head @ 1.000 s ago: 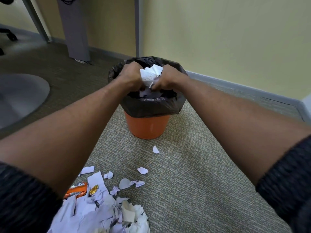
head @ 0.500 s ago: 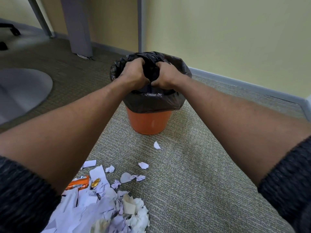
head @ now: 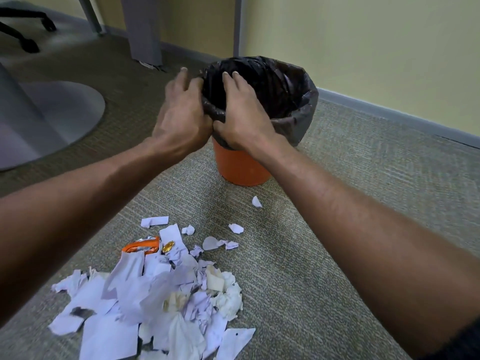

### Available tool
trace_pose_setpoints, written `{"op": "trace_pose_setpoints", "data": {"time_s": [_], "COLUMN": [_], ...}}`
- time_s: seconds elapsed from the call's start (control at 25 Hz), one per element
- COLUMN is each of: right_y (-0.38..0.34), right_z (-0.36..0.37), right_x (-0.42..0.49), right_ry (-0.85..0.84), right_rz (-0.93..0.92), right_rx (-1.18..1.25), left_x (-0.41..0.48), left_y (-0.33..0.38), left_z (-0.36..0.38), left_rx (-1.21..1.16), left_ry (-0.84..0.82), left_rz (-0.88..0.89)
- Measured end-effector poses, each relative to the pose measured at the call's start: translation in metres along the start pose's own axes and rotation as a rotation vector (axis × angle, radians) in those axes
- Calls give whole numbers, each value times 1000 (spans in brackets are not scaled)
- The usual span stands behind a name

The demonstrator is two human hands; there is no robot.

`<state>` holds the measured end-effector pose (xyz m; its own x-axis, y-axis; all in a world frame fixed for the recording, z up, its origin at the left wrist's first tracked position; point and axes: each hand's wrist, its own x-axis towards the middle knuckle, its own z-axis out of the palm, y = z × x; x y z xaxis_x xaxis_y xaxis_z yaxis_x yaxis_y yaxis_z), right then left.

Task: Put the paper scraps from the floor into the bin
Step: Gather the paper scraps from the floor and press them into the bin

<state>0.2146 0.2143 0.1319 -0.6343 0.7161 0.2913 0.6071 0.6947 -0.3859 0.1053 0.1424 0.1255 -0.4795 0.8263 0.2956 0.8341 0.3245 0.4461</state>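
Lining orange bin (head: 241, 167), crinkly black bag (head: 301, 120)

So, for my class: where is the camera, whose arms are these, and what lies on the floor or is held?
No machine here: a person wears a camera on the head, so you look down along their bare arms. The left hand and right hand are at the near rim of an orange bin lined with a black bag; both are open, holding nothing. On the carpet nearer the camera lies a pile of paper scraps, with an orange wrapper among them.
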Motion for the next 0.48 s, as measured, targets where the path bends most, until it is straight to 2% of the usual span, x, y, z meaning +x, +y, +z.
{"op": "trace_pose_setpoints", "data": {"time_s": [0.2,0.48], "right_y": [-34,-50], "right_z": [26,65], "right_x": [-44,-119], "right_ry": [-58,-320], "right_rz": [21,75], "right_rx": [116,163], "left_x": [-56,-143], "left_y": [-22,-60], "left_z": [-21,-7], "left_rx": [83,133], "left_ry": [-30,-259], "left_rz": [-33,-172]}}
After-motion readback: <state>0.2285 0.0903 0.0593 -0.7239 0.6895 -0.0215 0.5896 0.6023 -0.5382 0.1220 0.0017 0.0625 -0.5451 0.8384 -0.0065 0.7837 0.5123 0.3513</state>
